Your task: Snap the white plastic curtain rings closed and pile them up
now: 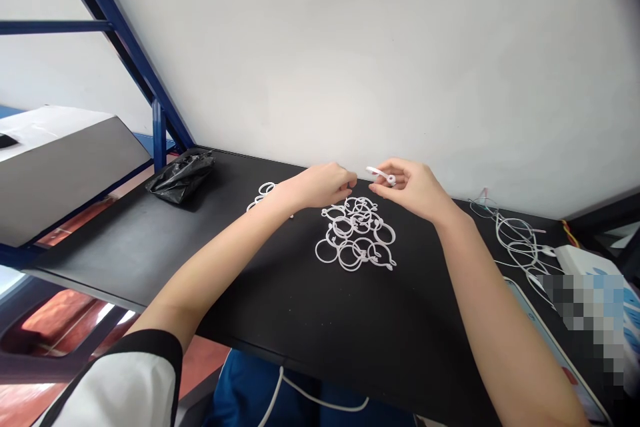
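Note:
A white curtain ring (379,173) with a small eyelet is pinched in my right hand (407,187), raised a little over the black tabletop. My left hand (327,185) is beside it, its fingers curled together; whatever may be in them is hidden. Just below and between both hands lies a loose heap of white curtain rings (385,234), overlapping one another. A second, smaller group of rings (267,188) sits to the left, partly covered by my left forearm.
The black table (300,320) meets a pale wall behind. A crumpled black plastic bag (183,177) lies at the left. Tangled white cables (517,233), a white box (580,260) and a flat screen device (543,340) are at the right. A blue metal frame (159,133) stands far left.

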Available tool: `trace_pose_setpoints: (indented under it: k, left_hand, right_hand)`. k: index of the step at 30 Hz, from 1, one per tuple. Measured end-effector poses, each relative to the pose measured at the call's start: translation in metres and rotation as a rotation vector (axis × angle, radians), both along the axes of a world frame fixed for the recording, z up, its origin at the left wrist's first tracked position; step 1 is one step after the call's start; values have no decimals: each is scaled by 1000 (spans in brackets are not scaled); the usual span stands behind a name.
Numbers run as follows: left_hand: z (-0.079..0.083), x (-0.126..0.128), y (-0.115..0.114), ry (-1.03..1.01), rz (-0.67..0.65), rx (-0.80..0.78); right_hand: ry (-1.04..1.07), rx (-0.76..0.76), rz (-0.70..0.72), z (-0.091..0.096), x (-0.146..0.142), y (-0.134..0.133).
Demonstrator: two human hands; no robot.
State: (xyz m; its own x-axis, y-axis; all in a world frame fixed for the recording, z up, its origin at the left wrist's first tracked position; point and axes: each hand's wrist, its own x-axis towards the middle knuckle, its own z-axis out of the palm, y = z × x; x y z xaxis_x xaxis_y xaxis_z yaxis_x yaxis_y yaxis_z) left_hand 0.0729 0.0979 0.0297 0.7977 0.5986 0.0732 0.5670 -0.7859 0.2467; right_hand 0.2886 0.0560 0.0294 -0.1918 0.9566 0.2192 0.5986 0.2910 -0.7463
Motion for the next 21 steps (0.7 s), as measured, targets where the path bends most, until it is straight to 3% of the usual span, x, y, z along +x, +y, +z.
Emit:
trace_pose_setpoints:
  k: [4, 8, 13, 21]
  left_hand:
    - [2, -1, -3, -145, -10, 78]
    - [0, 0, -6, -280, -60, 106]
    - [0, 3, -10, -341, -36, 160]
    - [2, 4, -13, -431, -135, 265]
  right_hand:
    - [217, -96, 81, 5, -7, -4]
    - [279, -149, 64, 12, -11, -9]
    - [270, -101, 17, 15, -12, -12]
    - [495, -12, 54, 11, -26, -8]
